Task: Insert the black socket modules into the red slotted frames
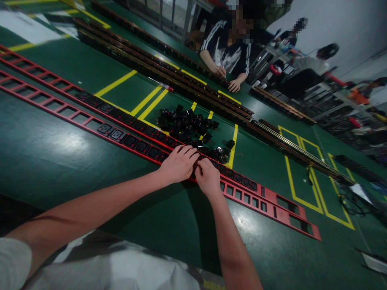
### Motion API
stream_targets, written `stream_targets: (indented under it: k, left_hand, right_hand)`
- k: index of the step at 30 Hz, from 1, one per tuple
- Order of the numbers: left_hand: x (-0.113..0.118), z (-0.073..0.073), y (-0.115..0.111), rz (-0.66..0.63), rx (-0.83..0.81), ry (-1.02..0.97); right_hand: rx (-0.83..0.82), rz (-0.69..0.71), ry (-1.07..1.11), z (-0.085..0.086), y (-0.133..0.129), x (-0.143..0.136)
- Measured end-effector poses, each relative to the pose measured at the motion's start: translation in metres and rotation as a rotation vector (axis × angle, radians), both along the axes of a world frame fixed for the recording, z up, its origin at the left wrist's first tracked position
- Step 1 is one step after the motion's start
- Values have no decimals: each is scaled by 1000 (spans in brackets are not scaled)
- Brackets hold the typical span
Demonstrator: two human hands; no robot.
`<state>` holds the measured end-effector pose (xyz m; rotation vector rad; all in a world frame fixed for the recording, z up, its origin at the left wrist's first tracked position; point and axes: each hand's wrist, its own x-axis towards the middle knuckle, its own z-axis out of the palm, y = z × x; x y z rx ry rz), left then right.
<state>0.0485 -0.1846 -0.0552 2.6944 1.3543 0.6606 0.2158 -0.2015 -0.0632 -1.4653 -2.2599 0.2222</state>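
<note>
Two long red slotted frames lie side by side, slanting across the table: the near red frame [242, 196] and the far red frame [272, 194]. Black square socket-like inserts [130, 140] fill several of their openings. My left hand [179, 164] bends over the frames, its fingers close together and the tips turned down. Right beside it, my right hand [208, 176] is closed with curled fingers over the near frame. Whatever lies under the fingertips of both hands is hidden. Just beyond them is a loose pile of small black parts [189, 123].
The green table [121, 225] carries yellow marking lines. A screwdriver-like tool with a red handle [161, 84] lies past the pile. Long dark strips [163, 70] run across the far side. Opposite, a co-worker [226, 52] leans over them with both hands. Cables [352, 203] lie at right.
</note>
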Motion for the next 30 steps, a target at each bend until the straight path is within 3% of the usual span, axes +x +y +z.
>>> stream_targets:
  k: [30]
  left_hand:
    - [0,1,0,1,-5,0]
  right_hand:
    - [-22,-9,-10,1,0,0]
